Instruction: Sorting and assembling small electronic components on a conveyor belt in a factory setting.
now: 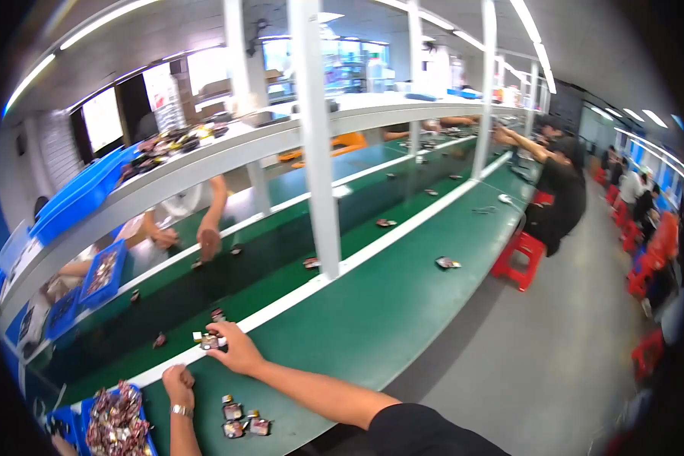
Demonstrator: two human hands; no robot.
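My right hand [237, 351] reaches over the white rail at the edge of the conveyor. Its thumb and fingers are closed around a small dark block-shaped part with pale and gold bits [209, 341]; its exact kind is too small to tell. Beyond those fingertips, another small reddish part [218, 314] lies on the green belt. My left hand [178, 382], with a metal watch on the wrist, is curled near the rail, and whatever its fingers may hold is hidden. Several similar small parts [234, 429] lie on the green bench to the right of my left forearm.
A blue bin [150, 441] heaped with small parts stands left of my left forearm. The green conveyor [273, 277] carries scattered parts. White posts [315, 152] support a shelf above. Across the belt are another person's hands [209, 235]. A red stool [520, 258] stands to the right.
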